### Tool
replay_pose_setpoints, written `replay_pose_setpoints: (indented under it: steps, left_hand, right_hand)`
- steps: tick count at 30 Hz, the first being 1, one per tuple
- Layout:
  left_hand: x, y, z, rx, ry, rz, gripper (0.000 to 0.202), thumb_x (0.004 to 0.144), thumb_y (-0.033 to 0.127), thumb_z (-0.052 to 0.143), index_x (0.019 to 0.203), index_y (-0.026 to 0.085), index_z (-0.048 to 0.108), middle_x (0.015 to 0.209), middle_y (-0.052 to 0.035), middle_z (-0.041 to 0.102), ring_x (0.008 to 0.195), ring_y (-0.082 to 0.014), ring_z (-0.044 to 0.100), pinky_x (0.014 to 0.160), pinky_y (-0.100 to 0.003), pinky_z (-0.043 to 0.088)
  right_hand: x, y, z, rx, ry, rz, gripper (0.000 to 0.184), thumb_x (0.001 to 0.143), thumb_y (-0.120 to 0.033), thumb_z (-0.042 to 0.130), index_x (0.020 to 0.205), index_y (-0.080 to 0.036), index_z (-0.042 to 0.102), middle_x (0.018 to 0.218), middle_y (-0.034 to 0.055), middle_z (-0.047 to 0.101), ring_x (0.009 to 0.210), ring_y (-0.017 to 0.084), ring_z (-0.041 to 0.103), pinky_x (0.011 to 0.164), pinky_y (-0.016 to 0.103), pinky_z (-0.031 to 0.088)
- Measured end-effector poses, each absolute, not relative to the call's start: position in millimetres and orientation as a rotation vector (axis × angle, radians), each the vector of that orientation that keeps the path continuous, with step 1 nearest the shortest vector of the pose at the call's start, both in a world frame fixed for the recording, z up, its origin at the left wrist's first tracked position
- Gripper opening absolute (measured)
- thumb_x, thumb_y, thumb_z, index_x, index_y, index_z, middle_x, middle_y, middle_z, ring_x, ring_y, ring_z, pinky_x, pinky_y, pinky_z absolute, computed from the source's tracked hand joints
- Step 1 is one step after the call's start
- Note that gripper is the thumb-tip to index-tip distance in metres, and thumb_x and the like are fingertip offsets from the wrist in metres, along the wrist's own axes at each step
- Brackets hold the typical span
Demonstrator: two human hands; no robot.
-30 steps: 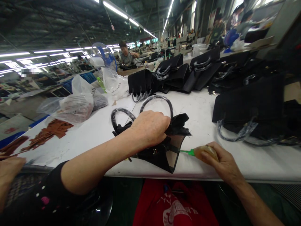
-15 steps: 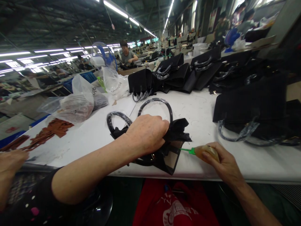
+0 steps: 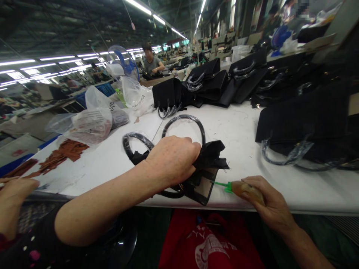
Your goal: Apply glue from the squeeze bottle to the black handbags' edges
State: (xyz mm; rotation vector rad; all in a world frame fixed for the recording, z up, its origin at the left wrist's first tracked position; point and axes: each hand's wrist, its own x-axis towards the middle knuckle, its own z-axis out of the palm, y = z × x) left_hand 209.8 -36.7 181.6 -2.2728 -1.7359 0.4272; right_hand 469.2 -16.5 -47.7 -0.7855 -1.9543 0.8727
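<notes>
A small black handbag (image 3: 209,164) with two plastic-wrapped loop handles (image 3: 183,120) lies at the near edge of the white table (image 3: 238,127). My left hand (image 3: 172,158) is closed over the top of the bag, pressing and gripping it. My right hand (image 3: 265,200) is wrapped round a small amber squeeze bottle (image 3: 244,188) with a green nozzle. The nozzle tip touches the bag's open brown-lined side.
Many more black bags (image 3: 303,119) crowd the right and far side of the table. Clear plastic bags (image 3: 89,125) and brown leather pieces (image 3: 60,155) lie to the left. Another person's hand (image 3: 15,192) rests at the left edge. A seated worker (image 3: 150,61) is far back.
My right hand and the bottle have dropped slightly toward the table edge, the nozzle staying at the bag's opening. My left hand has kept its grip, and the bag has shifted a little left.
</notes>
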Motion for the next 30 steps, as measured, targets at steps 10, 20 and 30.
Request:
replay_pose_setpoints:
  steps: [10,20,30]
  left_hand:
    - [210.7,-43.2,182.5,-2.261,-1.739,0.440,0.013,0.085,0.030,0.057,0.080,0.020,0.064,0.076,-0.0044,0.068,0.065,-0.0247,0.066,0.049,-0.032,0.029]
    - [210.6,-51.2,185.1,-2.293,-1.761,0.477,0.009,0.085,0.026,0.056,0.085,0.020,0.063,0.083,-0.0042,0.069,0.069,-0.0262,0.068,0.051,-0.034,0.037]
    - [210.3,-53.8,185.8,-2.313,-1.767,0.479,0.011,0.087,0.028,0.055,0.087,0.020,0.062,0.084,-0.0045,0.069,0.070,-0.0261,0.068,0.053,-0.034,0.041]
  right_hand:
    - [467.9,-33.2,-51.6,-0.755,-1.947,0.847,0.023,0.096,-0.027,0.061,0.119,-0.028,0.060,0.108,0.0041,0.064,0.096,0.016,0.065,0.080,0.025,0.055]
    - [465.5,-41.2,-52.4,-0.730,-2.009,0.853,0.021,0.097,-0.029,0.060,0.118,-0.027,0.060,0.106,0.0044,0.064,0.093,0.017,0.066,0.078,0.025,0.056]
    - [464.8,-45.3,-38.5,-0.603,-2.119,0.795,0.020,0.099,-0.026,0.056,0.118,-0.024,0.059,0.106,0.0055,0.066,0.094,0.016,0.065,0.077,0.025,0.056]
